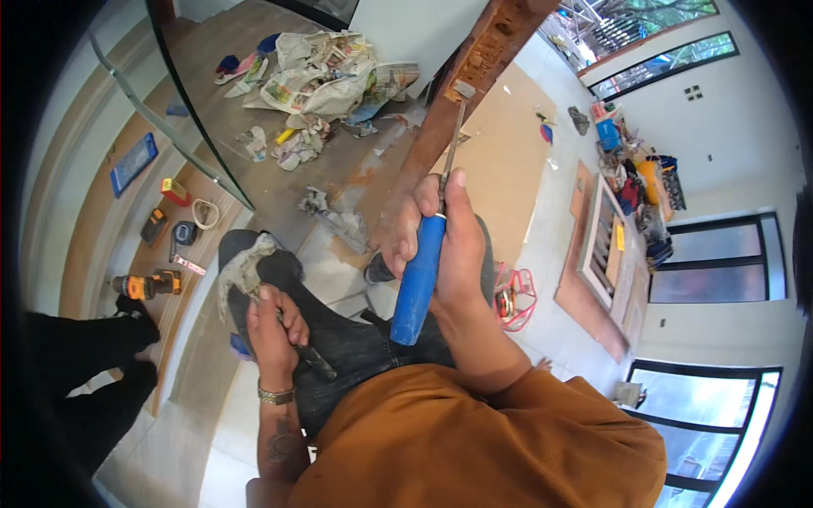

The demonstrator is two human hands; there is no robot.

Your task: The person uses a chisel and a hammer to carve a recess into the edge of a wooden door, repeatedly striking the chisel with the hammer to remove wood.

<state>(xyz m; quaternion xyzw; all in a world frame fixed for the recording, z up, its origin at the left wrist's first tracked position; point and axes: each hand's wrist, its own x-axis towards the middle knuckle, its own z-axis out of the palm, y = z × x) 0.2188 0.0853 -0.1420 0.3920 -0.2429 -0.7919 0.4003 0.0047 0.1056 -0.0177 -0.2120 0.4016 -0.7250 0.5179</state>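
"one step in hand: which?"
"chiselling, likely: the right hand (457, 245) has its fingers (408, 230) round the blue-handled chisel (419, 284), tip (462, 90) at the carved wooden beam (494, 52); the left hand (273, 326) clasps a dark tool (318, 362)."
"next move?"
"calls for a steady grip."

Orange-brown shirt (491, 440), dark trousers (339, 339), metal wristwatch (276, 395)

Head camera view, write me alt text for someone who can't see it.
A person's right hand holds a blue-handled tool toward a gouged wooden beam, while the left hand grips a slender dark object. Crumpled newspaper lies beyond; a drill and tape measure rest on a step.
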